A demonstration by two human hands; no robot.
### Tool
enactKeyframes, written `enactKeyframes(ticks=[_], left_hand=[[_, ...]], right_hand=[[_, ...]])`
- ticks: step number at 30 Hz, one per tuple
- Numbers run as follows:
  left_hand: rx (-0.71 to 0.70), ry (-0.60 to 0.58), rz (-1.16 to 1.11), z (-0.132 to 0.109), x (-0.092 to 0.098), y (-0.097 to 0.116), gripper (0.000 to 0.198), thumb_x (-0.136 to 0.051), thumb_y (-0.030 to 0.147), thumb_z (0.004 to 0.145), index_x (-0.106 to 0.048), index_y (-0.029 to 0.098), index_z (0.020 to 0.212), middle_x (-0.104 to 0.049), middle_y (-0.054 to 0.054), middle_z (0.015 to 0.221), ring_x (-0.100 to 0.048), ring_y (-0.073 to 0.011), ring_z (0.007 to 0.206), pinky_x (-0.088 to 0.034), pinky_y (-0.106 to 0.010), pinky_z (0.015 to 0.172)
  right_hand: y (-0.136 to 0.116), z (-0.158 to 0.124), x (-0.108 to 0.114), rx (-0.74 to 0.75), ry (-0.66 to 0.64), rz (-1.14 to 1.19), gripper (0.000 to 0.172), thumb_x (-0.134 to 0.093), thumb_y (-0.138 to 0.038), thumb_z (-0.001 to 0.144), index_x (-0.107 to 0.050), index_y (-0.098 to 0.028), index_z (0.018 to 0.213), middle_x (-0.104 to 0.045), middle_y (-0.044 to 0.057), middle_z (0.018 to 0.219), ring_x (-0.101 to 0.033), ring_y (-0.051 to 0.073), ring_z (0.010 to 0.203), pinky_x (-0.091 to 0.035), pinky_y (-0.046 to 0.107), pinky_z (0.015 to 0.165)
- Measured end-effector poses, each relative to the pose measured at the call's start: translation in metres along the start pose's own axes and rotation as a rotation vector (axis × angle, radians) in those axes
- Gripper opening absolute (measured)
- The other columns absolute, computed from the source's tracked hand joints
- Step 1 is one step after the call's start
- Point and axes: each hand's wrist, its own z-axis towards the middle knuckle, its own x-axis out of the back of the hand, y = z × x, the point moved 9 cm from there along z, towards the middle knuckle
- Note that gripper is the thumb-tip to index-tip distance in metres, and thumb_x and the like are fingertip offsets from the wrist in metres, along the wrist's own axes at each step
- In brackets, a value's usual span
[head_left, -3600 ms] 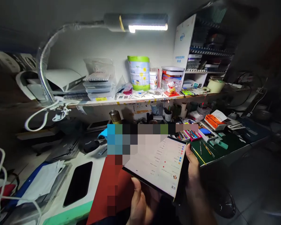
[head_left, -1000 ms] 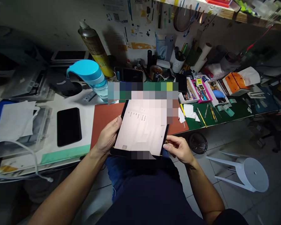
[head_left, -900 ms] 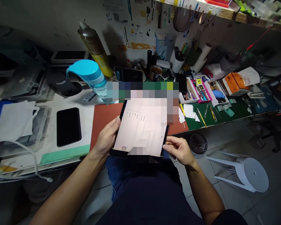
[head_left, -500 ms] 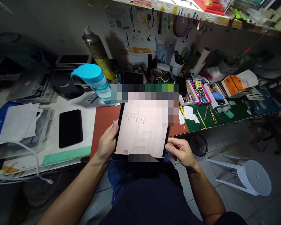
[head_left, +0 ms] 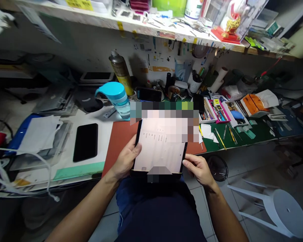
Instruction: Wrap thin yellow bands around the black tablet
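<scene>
A tablet [head_left: 151,151] with a lit, pale screen is held over my lap, at the front edge of the bench. Parts of its screen and far edge are blurred into blocks. My left hand [head_left: 128,155] grips the left edge, thumb on the front and fingers hidden behind. At the lower right edge, my right hand [head_left: 197,167] pinches the rim between thumb and fingers. Under the tablet's far part lies a reddish-brown mat [head_left: 116,136]. A dark phone-shaped device [head_left: 85,142] rests face up on the white bench, left of the mat.
A water bottle with a blue lid [head_left: 117,101] and a spray can [head_left: 121,72] stand behind the mat. Small tool boxes [head_left: 218,109] and screwdrivers [head_left: 220,138] lie on the right. A loaded shelf [head_left: 141,25] overhangs the bench. A white stool [head_left: 288,211] stands at lower right.
The camera view has tilted up and shifted left, showing more of the shelf. Both hands keep their hold on the tablet, which appears slightly lower and farther right in the picture.
</scene>
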Motion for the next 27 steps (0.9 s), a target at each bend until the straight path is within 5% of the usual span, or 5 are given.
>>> enactKeyframes(ticks=[6, 10, 14, 23, 27], left_hand=[[-0.147, -0.129, 0.331, 0.008, -0.014, 0.035, 0.061, -0.069, 0.049, 0.095, -0.056, 0.018, 0.146, -0.062, -0.014, 0.150, -0.060, -0.0332, 0.135, -0.052, -0.040, 0.110], [-0.263, -0.297, 0.787, 0.017, -0.032, 0.080, 0.053, -0.057, 0.049, 0.102, -0.055, 0.021, 0.148, -0.062, -0.012, 0.148, -0.061, -0.0295, 0.131, -0.050, -0.039, 0.109], [-0.346, -0.519, 1.211, 0.031, -0.059, 0.099, 0.048, -0.045, 0.046, 0.107, -0.053, 0.021, 0.147, -0.067, -0.012, 0.138, -0.066, -0.0275, 0.119, -0.049, -0.039, 0.102], [-0.204, -0.822, 1.631, 0.040, -0.105, 0.060, 0.037, -0.047, 0.021, 0.099, -0.054, 0.018, 0.135, -0.072, -0.012, 0.097, -0.067, -0.0231, 0.073, -0.039, -0.027, 0.056], [-0.289, -0.775, 1.683, 0.032, -0.111, 0.060, 0.052, -0.051, 0.024, 0.099, -0.037, 0.013, 0.147, -0.072, -0.011, 0.089, -0.068, -0.0257, 0.067, -0.034, -0.028, 0.050]], right_hand=[[0.007, 0.012, 0.024, 0.049, 0.062, -0.049, 0.041, -0.063, -0.045, 0.100, -0.070, -0.020, 0.132, -0.077, 0.007, 0.090, -0.070, 0.019, 0.070, -0.052, 0.027, 0.055], [-0.017, 0.013, 0.062, 0.204, 0.257, -0.073, 0.034, -0.053, -0.036, 0.106, -0.067, -0.026, 0.135, -0.066, 0.012, 0.143, -0.077, 0.024, 0.099, -0.061, 0.030, 0.066], [-0.056, 0.003, 0.079, 0.359, 0.452, -0.082, 0.038, -0.057, -0.032, 0.105, -0.058, -0.028, 0.143, -0.066, 0.012, 0.145, -0.080, 0.024, 0.095, -0.065, 0.030, 0.060], [-0.132, 0.016, 0.026, 0.525, 0.287, -0.458, 0.084, -0.082, -0.029, 0.089, -0.034, -0.028, 0.158, -0.070, 0.014, 0.140, -0.078, 0.018, 0.074, -0.065, 0.029, 0.061], [-0.141, 0.032, 0.008, 0.499, 0.137, -0.726, 0.097, -0.082, -0.035, 0.087, -0.023, -0.027, 0.163, -0.065, 0.015, 0.146, -0.075, 0.017, 0.065, -0.065, 0.033, 0.066]])
